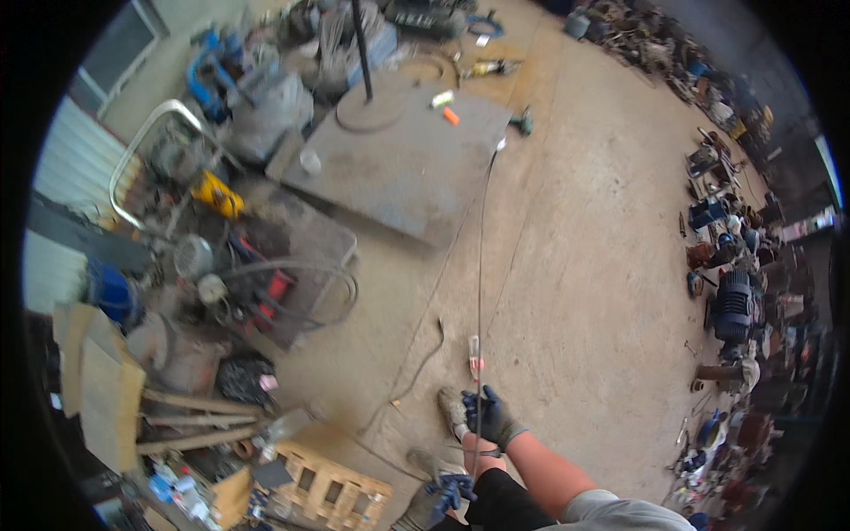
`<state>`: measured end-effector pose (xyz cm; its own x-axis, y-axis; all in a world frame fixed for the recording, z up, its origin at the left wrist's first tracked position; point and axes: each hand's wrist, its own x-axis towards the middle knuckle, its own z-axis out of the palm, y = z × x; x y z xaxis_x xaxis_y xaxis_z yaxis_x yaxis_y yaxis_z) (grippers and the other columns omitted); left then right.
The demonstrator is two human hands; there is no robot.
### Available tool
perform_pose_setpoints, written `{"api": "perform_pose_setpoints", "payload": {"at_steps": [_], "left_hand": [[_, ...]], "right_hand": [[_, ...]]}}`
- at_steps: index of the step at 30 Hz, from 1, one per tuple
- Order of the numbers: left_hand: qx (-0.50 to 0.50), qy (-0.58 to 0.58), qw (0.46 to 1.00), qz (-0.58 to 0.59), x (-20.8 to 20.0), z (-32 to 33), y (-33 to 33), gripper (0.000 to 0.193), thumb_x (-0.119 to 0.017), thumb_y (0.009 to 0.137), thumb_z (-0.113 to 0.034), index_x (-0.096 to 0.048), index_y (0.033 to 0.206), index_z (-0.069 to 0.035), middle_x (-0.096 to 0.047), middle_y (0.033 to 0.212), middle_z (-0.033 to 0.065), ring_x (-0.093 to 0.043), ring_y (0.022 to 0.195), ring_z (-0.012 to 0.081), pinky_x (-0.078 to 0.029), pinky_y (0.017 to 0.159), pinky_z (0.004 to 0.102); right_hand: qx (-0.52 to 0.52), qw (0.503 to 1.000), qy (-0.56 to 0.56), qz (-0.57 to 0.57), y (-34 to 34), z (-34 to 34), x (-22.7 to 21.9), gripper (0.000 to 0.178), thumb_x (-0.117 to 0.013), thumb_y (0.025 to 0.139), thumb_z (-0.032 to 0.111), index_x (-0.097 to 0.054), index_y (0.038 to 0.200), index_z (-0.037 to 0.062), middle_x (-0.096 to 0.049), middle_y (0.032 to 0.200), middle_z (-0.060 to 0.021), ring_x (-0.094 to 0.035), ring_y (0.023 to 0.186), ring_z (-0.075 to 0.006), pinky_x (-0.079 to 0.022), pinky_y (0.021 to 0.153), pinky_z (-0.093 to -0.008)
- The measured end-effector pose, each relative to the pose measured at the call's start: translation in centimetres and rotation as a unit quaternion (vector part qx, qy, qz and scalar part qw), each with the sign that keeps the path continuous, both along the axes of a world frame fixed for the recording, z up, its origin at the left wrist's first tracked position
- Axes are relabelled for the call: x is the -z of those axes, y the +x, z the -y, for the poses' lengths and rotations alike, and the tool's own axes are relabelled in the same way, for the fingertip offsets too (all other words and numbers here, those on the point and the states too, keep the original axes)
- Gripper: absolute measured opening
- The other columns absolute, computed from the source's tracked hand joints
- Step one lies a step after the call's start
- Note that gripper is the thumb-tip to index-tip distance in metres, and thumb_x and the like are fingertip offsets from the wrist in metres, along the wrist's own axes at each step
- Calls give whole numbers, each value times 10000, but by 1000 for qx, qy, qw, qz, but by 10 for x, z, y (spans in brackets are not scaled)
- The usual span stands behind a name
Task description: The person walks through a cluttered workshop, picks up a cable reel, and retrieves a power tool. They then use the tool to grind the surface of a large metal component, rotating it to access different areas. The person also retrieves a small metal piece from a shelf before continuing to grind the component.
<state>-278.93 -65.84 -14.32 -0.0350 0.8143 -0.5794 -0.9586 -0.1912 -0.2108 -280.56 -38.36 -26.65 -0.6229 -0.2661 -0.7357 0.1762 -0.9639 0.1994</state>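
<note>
My right hand [492,418], in a dark blue glove, is closed around a long thin metal rod [480,265]. The rod runs from my hand across the concrete floor up to the edge of a grey steel plate table [398,168]. A small white and red stick-like item [475,356] sits along the rod just above my right hand. My left hand [450,490], also in a blue glove, is low by my black-trousered knee, near the rod's lower end; its grip is hidden. My worn shoe [452,411] is just left of the right hand.
Welding gear, cables and scrap pile up at the left [266,292]. A wooden pallet [332,487] lies at the lower left. Motors and metal parts line the right wall [730,305]. A dark cable [425,358] curls on the floor.
</note>
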Motion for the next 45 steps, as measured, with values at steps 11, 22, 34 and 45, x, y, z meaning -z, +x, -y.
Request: {"api": "perform_pose_setpoints", "payload": {"at_steps": [11,22,34,45], "left_hand": [[119,22,920,-372,-146,-100,-28,425,-514,1099,-266,-551,1385,46,-708,979,55,-670,909,88,-547,972,326],[35,2,975,-218,-181,-239,-21,382,-547,1061,-312,-649,1299,-30,-685,883,87,-694,1029,347,-520,1047,519],[-41,-144,972,-179,-193,-434,-77,296,-562,1053,-215,-655,1250,-15,-608,664,43,-686,808,262,-592,869,455],[80,-108,966,-222,-184,-652,-124,351,-587,1055,-264,-619,1314,-28,-548,625,-11,-660,744,208,-607,852,428]], "right_hand": [[185,958,215,33,172,-144,-213,214,-540,1065,367,-609,1150,182,-424,579,107,-355,442,-49,-315,440,-251],[438,880,181,4,309,-210,-263,227,-551,1053,346,-677,1075,158,-479,585,108,-449,489,-62,-377,459,-255],[531,778,268,-201,401,-511,-401,502,-434,1107,421,-649,1262,-5,-475,625,59,-355,461,-48,-272,434,-238],[505,703,437,-246,310,-754,-510,469,-377,1127,367,-564,1355,2,-389,663,36,-344,503,-77,-282,445,-252]]}}
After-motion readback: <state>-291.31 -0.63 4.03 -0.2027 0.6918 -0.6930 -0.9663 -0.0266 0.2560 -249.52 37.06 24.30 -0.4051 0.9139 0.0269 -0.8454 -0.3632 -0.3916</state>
